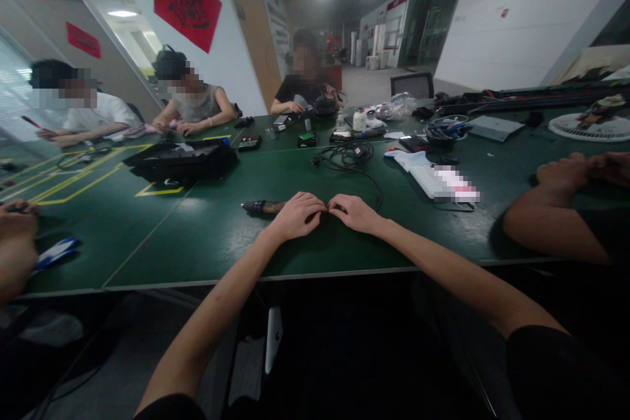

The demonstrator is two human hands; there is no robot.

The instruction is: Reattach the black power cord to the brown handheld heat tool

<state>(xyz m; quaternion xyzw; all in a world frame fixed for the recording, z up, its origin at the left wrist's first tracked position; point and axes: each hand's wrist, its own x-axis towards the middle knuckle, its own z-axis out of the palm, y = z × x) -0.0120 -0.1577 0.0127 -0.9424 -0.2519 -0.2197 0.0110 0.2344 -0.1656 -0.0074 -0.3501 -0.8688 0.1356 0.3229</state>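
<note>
An electric screwdriver point(260, 207) with a black nose and a brownish body lies on the green table, its nose pointing left. My left hand point(300, 213) is closed over its rear end, hiding that part. My right hand point(352, 212) pinches the dark cable point(378, 187) close to the screwdriver's tail, fingertips almost touching those of the left. The exact joint between cable and tool is hidden by my fingers. From behind my right hand the cable curves up to a loose coil with a plug point(317, 161).
A black tray point(182, 161) stands back left, beyond yellow tape lines. Right of the coil lies a white-and-blue packet point(418, 174). Small parts, a white bottle point(359, 120) and a wire bundle point(447, 129) sit farther back. Other people sit around the table, arms close on both sides.
</note>
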